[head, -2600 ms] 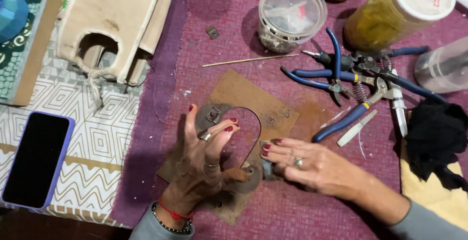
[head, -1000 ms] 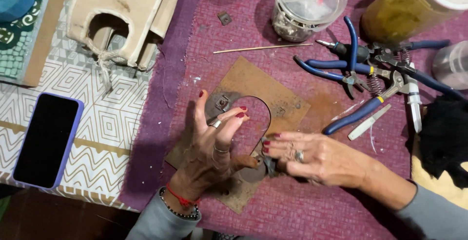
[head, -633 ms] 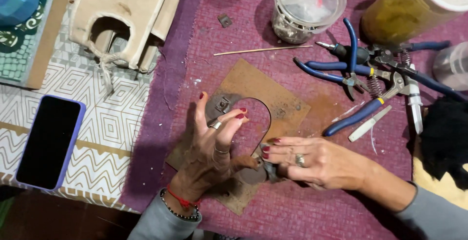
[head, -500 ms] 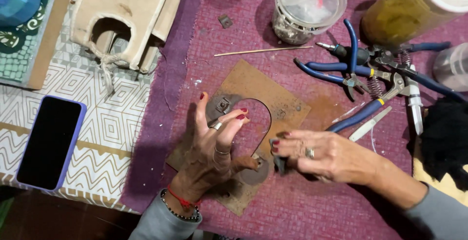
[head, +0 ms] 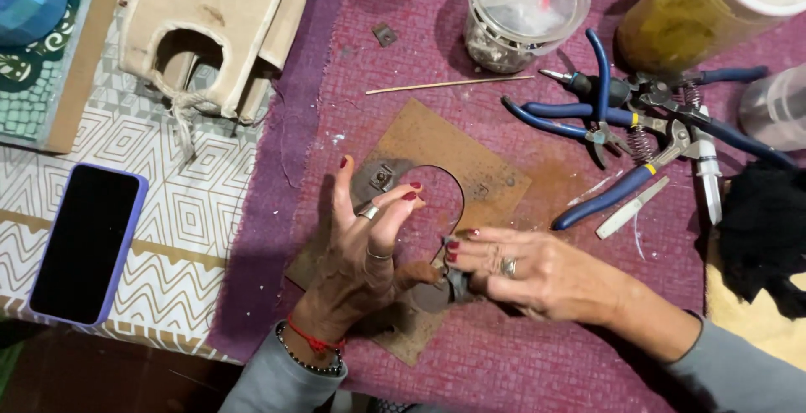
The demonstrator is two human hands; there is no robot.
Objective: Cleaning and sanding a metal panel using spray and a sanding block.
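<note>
Wire loop [head: 457, 203] pinched between left hand [head: 365, 249], right hand [head: 525, 270] over brown board [head: 470, 157].

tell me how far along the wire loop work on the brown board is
Done: a dark wire loop already arcs over the brown board, beside a small metal fitting. In hand: the left hand steadies the loop's left side while the right hand pinches a small dark piece at its lower end. Left: that end looks unfinished; the blue-handled pliers lie unused.
</note>
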